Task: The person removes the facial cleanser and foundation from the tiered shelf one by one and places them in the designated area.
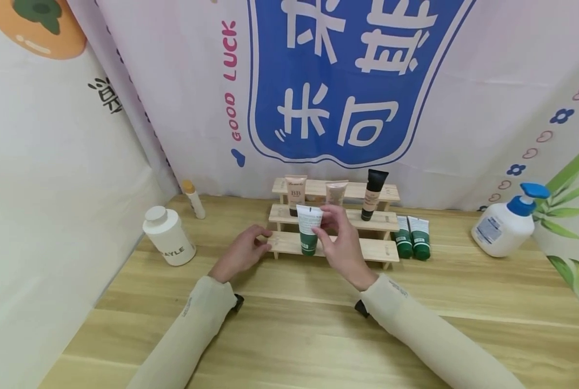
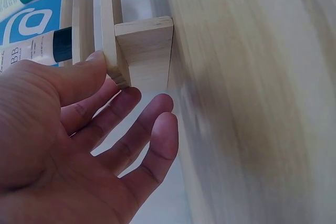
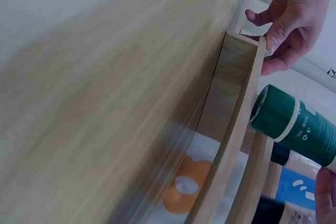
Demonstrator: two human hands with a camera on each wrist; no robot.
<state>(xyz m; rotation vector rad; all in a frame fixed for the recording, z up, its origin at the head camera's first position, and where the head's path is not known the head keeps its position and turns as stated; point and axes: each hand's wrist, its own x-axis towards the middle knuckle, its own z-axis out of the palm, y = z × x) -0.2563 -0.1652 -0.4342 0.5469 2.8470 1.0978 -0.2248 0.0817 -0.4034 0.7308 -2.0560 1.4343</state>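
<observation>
My right hand (image 1: 344, 246) pinches a green-and-white squeeze tube (image 1: 309, 229) by its side, cap down. In the right wrist view the green cap (image 3: 273, 113) is right at the lowest step of a three-tier wooden display stand (image 1: 335, 248). My left hand (image 1: 245, 247) grips the left end of that step; in the left wrist view the thumb lies on top and fingertips (image 2: 128, 95) are under the edge. On the upper tiers stand a BB cream tube (image 1: 296, 192), a pinkish tube (image 1: 337, 192) partly hidden by my right hand, and a black-capped tube (image 1: 373, 194).
Two more green-and-white tubes (image 1: 412, 237) are right of the stand. A blue-topped pump bottle (image 1: 505, 224) stands farther right. At left are a white bottle (image 1: 170, 235) and a slim orange-capped stick (image 1: 194, 200). A printed curtain (image 1: 197, 97) hangs behind the table.
</observation>
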